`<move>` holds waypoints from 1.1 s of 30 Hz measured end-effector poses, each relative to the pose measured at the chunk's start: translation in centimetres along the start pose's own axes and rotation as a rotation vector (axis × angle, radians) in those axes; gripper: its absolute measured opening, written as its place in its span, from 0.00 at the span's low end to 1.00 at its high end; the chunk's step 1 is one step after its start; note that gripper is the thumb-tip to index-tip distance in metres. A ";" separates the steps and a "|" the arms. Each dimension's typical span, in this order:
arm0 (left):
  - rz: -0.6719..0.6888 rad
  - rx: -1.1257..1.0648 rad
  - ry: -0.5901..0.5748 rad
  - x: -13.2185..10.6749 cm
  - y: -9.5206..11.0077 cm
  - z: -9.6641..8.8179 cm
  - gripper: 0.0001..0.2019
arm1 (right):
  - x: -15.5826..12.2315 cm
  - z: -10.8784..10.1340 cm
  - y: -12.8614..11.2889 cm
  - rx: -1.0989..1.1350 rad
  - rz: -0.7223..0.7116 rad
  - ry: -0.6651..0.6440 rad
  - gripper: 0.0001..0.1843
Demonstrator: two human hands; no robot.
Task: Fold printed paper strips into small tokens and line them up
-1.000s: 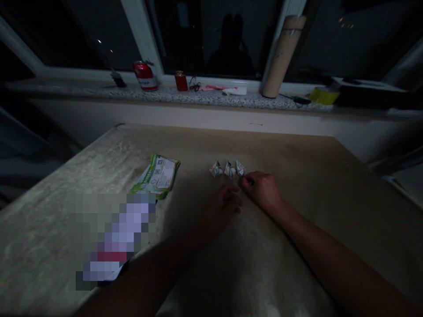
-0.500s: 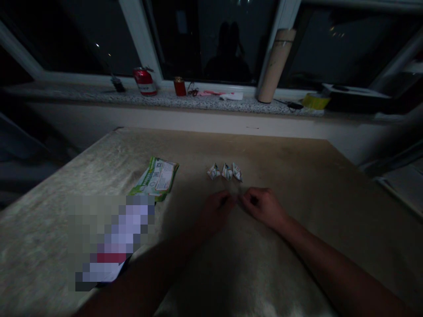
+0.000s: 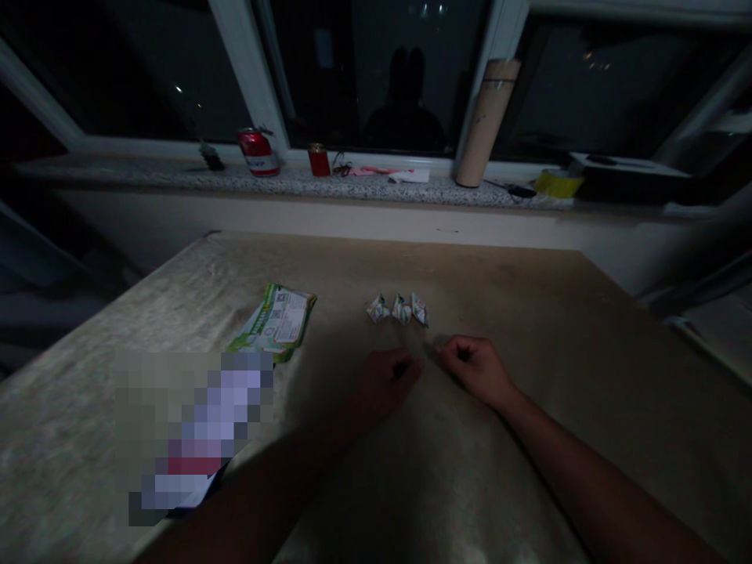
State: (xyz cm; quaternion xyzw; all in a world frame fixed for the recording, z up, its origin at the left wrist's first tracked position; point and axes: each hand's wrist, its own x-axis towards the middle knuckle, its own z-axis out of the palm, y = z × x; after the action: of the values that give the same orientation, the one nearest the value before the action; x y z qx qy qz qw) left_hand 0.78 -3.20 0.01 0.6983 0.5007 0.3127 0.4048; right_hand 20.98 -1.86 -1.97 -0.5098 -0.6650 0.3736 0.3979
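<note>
Three small folded paper pieces (image 3: pixel 398 309) lie in a row on the beige table (image 3: pixel 529 313). Just in front of them rest both my hands, side by side on the tabletop. My left hand (image 3: pixel 385 377) is loosely curled, fingers bent inward. My right hand (image 3: pixel 477 368) is curled into a loose fist a short way below the rightmost piece. Nothing visible lies in either hand; the light is dim. A green and white printed packet (image 3: pixel 275 319) lies flat to the left of the paper pieces.
A stone window sill (image 3: pixel 176 174) runs behind the table with a red can (image 3: pixel 255 151), a small red container (image 3: pixel 319 159), a cardboard tube (image 3: pixel 485 122), papers and a yellow object (image 3: pixel 558 182). A blurred-out item (image 3: pixel 197 435) lies at the near left.
My right hand has drawn back from the rightmost paper piece toward me. My left hand has also slid back slightly. The three pieces have stayed in their row.
</note>
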 end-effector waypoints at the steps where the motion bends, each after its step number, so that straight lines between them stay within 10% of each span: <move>1: 0.001 0.003 -0.005 0.0 0.0 0.0 0.18 | 0.0 0.0 0.0 0.002 0.004 0.001 0.26; 33: 0.100 0.206 -0.061 0.1 0.1 -1.0 0.18 | 0.0 -0.2 0.0 0.040 0.026 -0.035 0.25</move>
State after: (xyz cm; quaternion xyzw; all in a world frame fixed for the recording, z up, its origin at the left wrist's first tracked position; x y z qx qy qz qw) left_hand 0.00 -2.82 0.62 0.7695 0.4821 0.2581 0.3299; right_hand 21.16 -1.83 -1.91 -0.5037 -0.6574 0.4010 0.3915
